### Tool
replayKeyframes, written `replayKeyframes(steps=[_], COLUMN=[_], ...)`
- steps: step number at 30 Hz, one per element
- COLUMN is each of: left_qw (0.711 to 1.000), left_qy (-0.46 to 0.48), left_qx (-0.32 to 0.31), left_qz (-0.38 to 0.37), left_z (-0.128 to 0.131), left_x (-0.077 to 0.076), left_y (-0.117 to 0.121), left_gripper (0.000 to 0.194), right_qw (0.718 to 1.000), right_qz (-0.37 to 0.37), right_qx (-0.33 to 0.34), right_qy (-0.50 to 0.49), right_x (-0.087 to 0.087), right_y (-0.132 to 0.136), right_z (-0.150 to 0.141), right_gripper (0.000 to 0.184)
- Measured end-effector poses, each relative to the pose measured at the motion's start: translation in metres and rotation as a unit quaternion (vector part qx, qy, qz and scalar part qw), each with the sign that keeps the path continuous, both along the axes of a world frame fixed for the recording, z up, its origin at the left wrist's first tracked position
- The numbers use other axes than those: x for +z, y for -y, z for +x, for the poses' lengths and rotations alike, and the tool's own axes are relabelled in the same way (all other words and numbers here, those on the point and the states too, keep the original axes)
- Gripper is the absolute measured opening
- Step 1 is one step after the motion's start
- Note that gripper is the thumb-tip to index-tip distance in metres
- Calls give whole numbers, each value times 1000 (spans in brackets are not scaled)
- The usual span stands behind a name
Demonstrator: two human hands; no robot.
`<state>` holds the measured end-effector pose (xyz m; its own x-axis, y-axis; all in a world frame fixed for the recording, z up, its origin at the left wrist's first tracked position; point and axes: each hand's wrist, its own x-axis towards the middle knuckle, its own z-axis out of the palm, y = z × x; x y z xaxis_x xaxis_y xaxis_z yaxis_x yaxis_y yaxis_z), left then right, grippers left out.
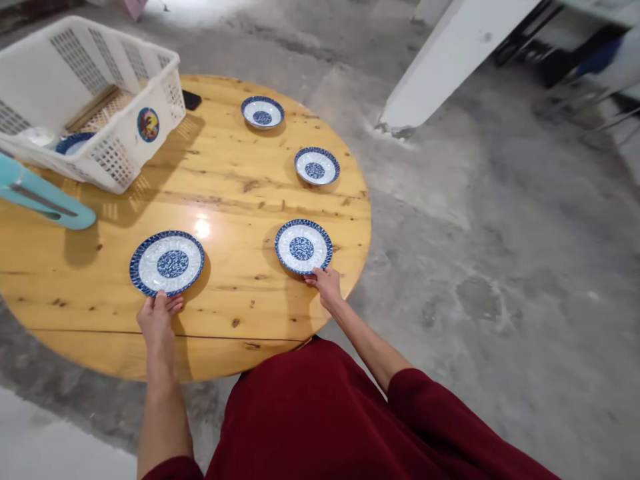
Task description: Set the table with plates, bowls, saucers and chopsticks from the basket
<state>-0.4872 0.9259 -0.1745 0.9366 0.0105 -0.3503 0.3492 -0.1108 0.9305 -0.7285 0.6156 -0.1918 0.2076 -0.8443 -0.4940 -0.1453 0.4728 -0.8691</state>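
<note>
Grasping with the left hand (156,319) the near rim of a round white plate with blue patterned border and centre (173,264), over the near left of the round yellow wooden table (235,220). Pinching with the right hand (327,285) the near rim of a matching round blue-and-white plate (302,248), by the table's right edge. Not clearly showing contact beneath either. Leaving unheld, farther along that edge, a shallow blue-and-white dish (315,167) and, beyond it, another blue-bordered dish (263,112). Judging by this layout, counting two pieces as set down and released, two as being handled. Apparently leaving a blue-rimmed piece (75,143) inside the white perforated plastic basket (163,123); not revealing all its contents.
</note>
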Motion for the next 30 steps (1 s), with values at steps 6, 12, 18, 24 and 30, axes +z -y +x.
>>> replayKeyframes(steps=[6,12,18,24,30], left_qw=[1000,1000,999,998,998], left_qy=[5,2,-11,-36,-27], left_qx=[0,1,26,43,35], left_qz=[-6,-12,-28,-34,-47], left_z=[3,1,5,-9,-22], left_x=[1,4,1,9,-1], left_y=[1,0,0,3,-1], left_gripper=[24,23,26,22,31], right_qw=[1000,999,998,997,997], right_qz=[-1,-11,-27,-24,-20], right_qx=[8,33,55,73,73], right_qy=[19,4,-3,2,10], right_x=[2,1,3,-3,-16], right_y=[-4,-6,-6,-21,-31], right_z=[4,4,0,-24,-54], right_gripper=[7,5,13,36,45])
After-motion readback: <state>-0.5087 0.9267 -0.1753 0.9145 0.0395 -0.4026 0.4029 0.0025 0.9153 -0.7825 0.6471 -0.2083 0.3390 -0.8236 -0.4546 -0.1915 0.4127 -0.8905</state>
